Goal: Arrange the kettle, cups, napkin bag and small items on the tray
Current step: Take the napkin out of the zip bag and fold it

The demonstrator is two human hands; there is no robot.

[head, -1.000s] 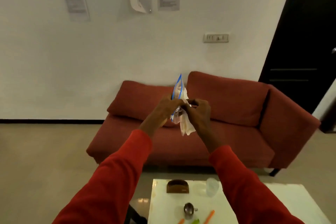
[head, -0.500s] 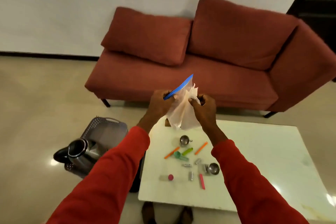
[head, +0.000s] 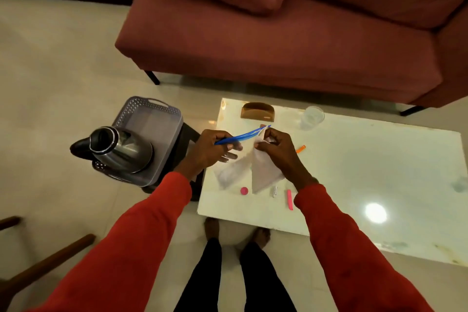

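Head view shows both hands over the near-left part of the table [head: 379, 172]. Left hand [head: 211, 151] fingers [head: 231, 147] pinch the blue zip strip of the clear bag [head: 231, 172]; right hand [head: 277, 147] fingers pinch the bag's other lip together with a white napkin [head: 264, 172] that hangs down inside. Below the bag, on the table, lie a pink cap [head: 244, 190], a small silver piece [head: 275, 191] and a pink stick [head: 289, 199]; an orange stick [head: 300, 148] lies right of the right hand. Farther back stand a brown holder [head: 257, 110] and a clear cup [head: 311, 117]. Left of the table, the steel kettle [head: 121, 149] sits on the grey tray [head: 152, 119], which rests on a dark stool. A red sofa [head: 278, 33] stands behind.
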